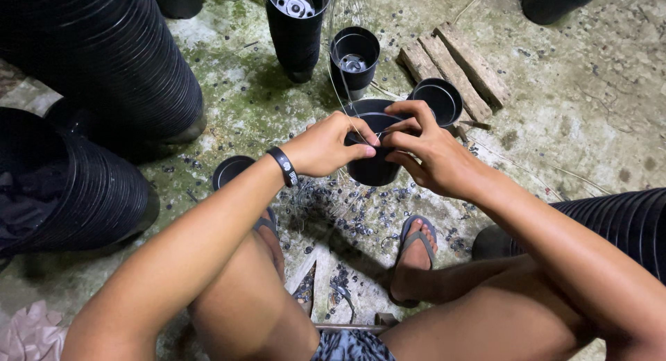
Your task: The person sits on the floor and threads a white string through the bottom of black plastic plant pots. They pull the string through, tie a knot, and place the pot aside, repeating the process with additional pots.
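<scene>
Wire (347, 101), thin and pale, is pinched at the rim of a small black pot (374, 168), which is held above the concrete floor (576, 111) between the knees. The left hand (326, 147) is closed on the pot's near rim, thumb pressed to the wire; the right hand (430, 153) is closed too, fingertips nipping the wire's end over the pot's mouth. The wire is best kept taut and the pot steadied while it is worked. Beyond the pot, more black pots (354, 55) are stood beside wooden slats (454, 66); left of it, tall nested stacks (104, 62) are leaned. No labels or signs are seen.
</scene>
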